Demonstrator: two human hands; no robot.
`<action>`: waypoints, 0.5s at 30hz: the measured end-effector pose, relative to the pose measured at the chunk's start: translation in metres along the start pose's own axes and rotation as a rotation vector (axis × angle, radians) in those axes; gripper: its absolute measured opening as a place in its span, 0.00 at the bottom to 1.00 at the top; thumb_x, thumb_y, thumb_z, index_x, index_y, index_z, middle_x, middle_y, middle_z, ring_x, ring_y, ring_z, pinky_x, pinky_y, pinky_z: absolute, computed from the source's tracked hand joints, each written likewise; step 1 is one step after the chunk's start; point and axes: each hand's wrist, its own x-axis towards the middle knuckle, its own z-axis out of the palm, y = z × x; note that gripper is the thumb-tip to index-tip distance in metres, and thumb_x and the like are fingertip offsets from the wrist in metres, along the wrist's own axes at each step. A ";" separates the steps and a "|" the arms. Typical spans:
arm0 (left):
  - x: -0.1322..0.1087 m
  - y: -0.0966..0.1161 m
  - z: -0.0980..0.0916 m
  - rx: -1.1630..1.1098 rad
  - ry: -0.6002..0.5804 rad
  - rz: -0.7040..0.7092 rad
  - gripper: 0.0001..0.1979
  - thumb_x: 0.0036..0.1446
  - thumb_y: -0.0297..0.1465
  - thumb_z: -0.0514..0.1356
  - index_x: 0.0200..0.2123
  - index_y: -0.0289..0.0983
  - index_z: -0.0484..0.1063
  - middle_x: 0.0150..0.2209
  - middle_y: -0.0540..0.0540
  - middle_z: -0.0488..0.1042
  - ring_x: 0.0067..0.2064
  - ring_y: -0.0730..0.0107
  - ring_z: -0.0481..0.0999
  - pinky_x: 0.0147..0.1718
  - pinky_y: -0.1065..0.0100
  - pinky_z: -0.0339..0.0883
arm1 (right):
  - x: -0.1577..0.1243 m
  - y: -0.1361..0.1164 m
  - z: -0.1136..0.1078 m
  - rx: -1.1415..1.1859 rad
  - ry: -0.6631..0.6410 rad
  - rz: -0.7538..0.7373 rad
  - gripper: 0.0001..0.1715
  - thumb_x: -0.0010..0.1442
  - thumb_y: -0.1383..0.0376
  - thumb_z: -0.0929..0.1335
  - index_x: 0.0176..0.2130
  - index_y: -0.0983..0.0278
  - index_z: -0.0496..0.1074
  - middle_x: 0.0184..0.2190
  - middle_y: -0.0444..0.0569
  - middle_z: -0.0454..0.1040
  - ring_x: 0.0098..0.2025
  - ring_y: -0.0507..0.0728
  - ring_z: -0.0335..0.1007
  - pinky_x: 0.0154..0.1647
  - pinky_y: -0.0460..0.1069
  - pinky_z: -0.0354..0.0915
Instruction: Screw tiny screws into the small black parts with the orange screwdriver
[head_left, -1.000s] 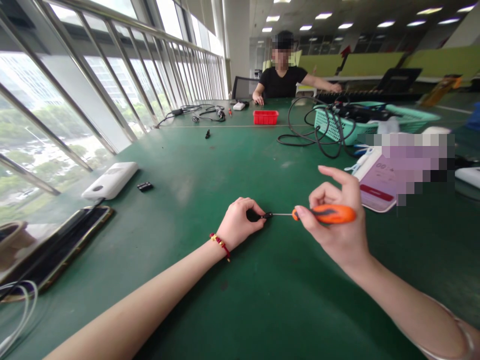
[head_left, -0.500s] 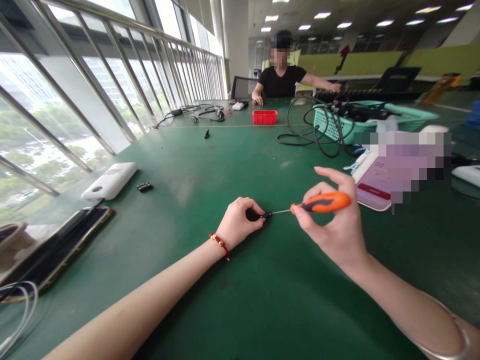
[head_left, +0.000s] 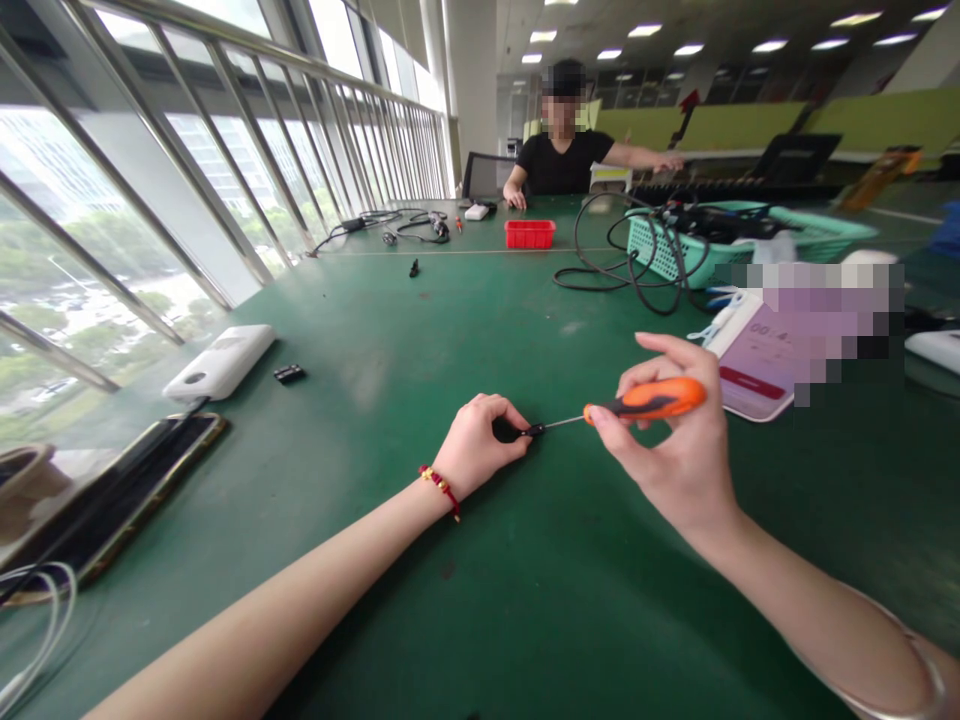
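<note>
Between thumb and forefinger, my left hand (head_left: 484,440) pinches a small black part (head_left: 535,430) just above the green table (head_left: 450,575). What kind of part it is cannot be made out, and my fingertips cover some of it. My right hand (head_left: 679,450) grips a screwdriver (head_left: 652,399) with an orange and dark handle, its other fingers raised. The thin metal shaft points left, and its tip meets the black part.
On the left lie a white power bank (head_left: 221,362), a small black piece (head_left: 289,374) and a dark phone (head_left: 127,495). Farther off stand a red bin (head_left: 529,235) and a teal basket (head_left: 660,250) of cables. Another person (head_left: 562,160) sits opposite. A phone (head_left: 757,370) lies at right.
My right hand and the screwdriver handle have shifted slightly right and up, with the fingers turned a little. My left hand and the black part stay in place.
</note>
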 end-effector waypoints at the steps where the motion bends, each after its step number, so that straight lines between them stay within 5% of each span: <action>1: 0.000 0.000 0.000 0.001 -0.001 0.000 0.03 0.43 0.26 0.62 0.24 0.38 0.71 0.29 0.51 0.74 0.34 0.69 0.72 0.39 0.67 0.66 | 0.000 -0.001 -0.001 -0.009 -0.022 0.034 0.27 0.49 0.62 0.71 0.48 0.60 0.61 0.22 0.40 0.63 0.21 0.51 0.60 0.21 0.48 0.61; 5: 0.000 -0.001 0.000 0.004 -0.004 0.003 0.03 0.43 0.26 0.62 0.25 0.37 0.71 0.29 0.51 0.74 0.35 0.69 0.72 0.40 0.66 0.66 | 0.000 -0.005 -0.002 -0.048 -0.154 0.119 0.10 0.54 0.62 0.67 0.39 0.61 0.66 0.13 0.35 0.56 0.15 0.49 0.54 0.17 0.46 0.55; 11: 0.000 -0.001 0.000 -0.001 -0.006 0.007 0.03 0.43 0.26 0.62 0.24 0.37 0.71 0.29 0.51 0.74 0.35 0.69 0.72 0.39 0.67 0.66 | -0.001 0.000 0.000 0.007 -0.029 -0.073 0.29 0.47 0.67 0.70 0.49 0.61 0.61 0.34 0.47 0.67 0.31 0.54 0.67 0.31 0.50 0.66; 15: 0.000 0.001 0.000 -0.002 -0.005 0.004 0.03 0.43 0.26 0.62 0.24 0.38 0.71 0.29 0.51 0.74 0.35 0.68 0.72 0.39 0.66 0.66 | -0.001 -0.001 -0.001 -0.058 -0.049 0.002 0.26 0.48 0.63 0.70 0.47 0.61 0.62 0.20 0.38 0.62 0.21 0.51 0.61 0.24 0.48 0.62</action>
